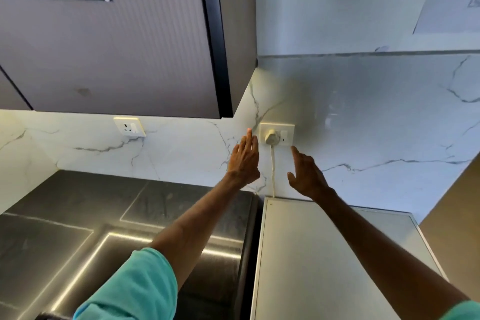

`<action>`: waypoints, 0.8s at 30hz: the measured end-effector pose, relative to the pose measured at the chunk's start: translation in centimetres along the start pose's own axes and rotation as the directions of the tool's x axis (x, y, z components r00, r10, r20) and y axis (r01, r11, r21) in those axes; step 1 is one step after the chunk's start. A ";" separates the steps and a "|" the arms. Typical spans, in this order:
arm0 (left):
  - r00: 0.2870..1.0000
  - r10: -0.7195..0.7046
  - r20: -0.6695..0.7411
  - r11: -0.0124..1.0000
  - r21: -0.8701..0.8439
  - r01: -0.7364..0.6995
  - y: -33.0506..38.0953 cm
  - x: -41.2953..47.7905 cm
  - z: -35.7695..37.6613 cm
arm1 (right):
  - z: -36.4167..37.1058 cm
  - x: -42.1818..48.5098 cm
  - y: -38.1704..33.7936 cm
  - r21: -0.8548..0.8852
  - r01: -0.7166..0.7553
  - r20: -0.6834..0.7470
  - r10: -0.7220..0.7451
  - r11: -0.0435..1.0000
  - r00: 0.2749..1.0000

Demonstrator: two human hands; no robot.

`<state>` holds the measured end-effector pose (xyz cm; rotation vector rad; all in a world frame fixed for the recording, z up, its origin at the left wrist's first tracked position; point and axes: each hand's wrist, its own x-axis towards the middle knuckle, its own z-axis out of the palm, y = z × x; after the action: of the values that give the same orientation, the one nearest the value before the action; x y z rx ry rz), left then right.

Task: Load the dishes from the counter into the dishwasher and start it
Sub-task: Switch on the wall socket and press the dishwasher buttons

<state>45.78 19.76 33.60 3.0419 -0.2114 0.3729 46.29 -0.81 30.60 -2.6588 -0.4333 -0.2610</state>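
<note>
Both hands are up at the wall socket (275, 127), holding nothing. Left hand (244, 161): fingers straight and together, tips just left of the socket plate. Right hand (307, 176): open, forefinger extended, tip just below the socket's switch; can't tell if it touches. Plug (270, 138) sits between the fingertips. Cord (272, 163) drops between the hands, behind the white appliance (311, 254) under the right forearm. Counter (78, 202) lies under the left arm.
</note>
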 end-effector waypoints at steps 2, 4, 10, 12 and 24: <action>1.000 0.021 0.009 0.999 0.026 -0.021 -1.0 2.6 0.2 | 1.0 1.4 0.2 -0.109 0.004 0.035 0.000 0.994 0.999; 1.000 0.017 -0.014 0.997 0.069 -0.016 -2.0 4.6 0.5 | 2.2 2.2 0.5 -0.229 0.017 0.043 -0.007 0.973 0.999; 0.996 -0.015 0.091 0.983 0.186 -0.002 -3.9 6.9 2.1 | 4.8 3.3 1.5 -0.420 0.079 0.051 -0.063 0.904 0.997; 0.994 -0.018 0.110 0.980 0.200 -0.004 -4.0 7.4 2.9 | 4.9 3.9 1.6 -0.397 0.082 0.053 -0.067 0.914 0.996; 0.999 -0.006 0.034 0.984 0.176 0.000 -4.6 8.2 6.2 | 6.7 6.0 1.4 -0.424 0.020 0.118 0.034 0.905 0.992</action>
<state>55.77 22.72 29.36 3.2244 -0.1845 0.3577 53.11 2.47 25.57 -3.1180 -0.4471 -0.2087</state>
